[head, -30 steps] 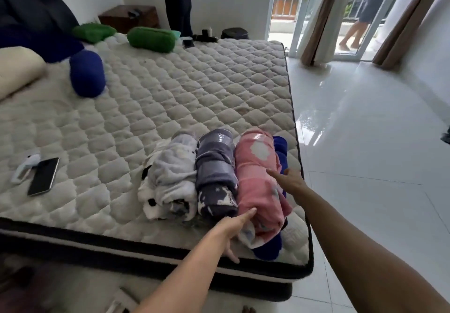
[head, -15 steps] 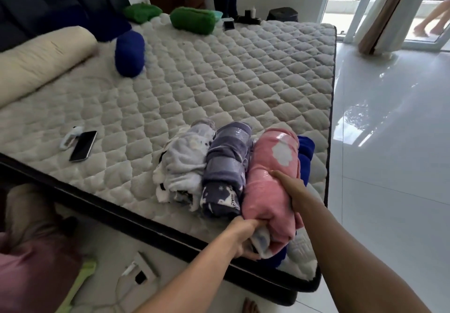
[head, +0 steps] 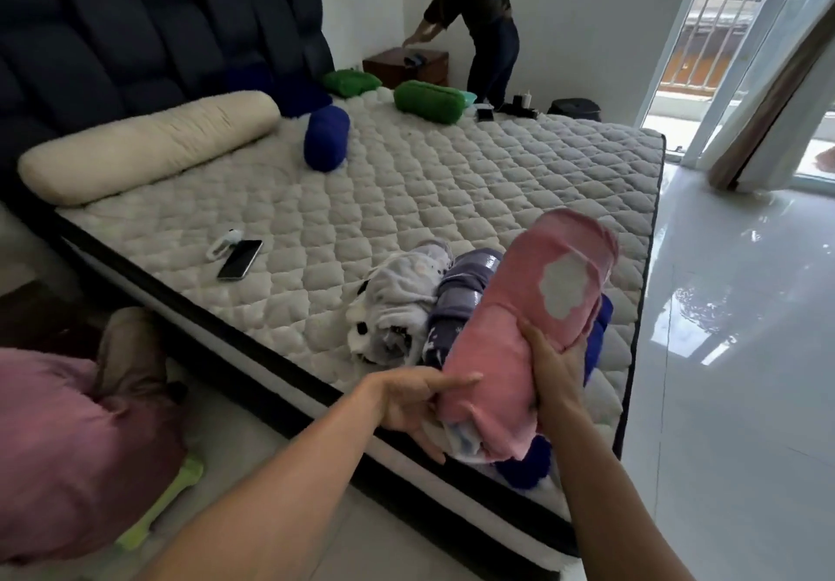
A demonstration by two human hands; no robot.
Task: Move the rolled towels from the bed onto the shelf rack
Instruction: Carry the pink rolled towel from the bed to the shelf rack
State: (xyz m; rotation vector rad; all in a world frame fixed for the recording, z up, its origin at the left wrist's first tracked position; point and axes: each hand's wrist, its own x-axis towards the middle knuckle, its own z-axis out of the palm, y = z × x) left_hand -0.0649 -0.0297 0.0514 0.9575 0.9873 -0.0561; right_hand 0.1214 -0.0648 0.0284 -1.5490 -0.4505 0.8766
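While tilted up off the quilted white mattress [head: 406, 201], pink rolled towel [head: 519, 332] gripped at near end by left hand [head: 409, 404], right hand [head: 553, 372] curled round its side. Just left of the fingers: purple rolled towel [head: 461, 296] and grey rolled towel [head: 397, 305]. Beyond them: phone [head: 240, 259], dark padded headboard [head: 158, 24], glossy white tiled floor [head: 732, 309] to the right.

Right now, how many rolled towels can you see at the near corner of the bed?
4. The pink towel is lifted in both hands; the purple towel and grey towel lie beside it; the blue towel lies partly hidden underneath.
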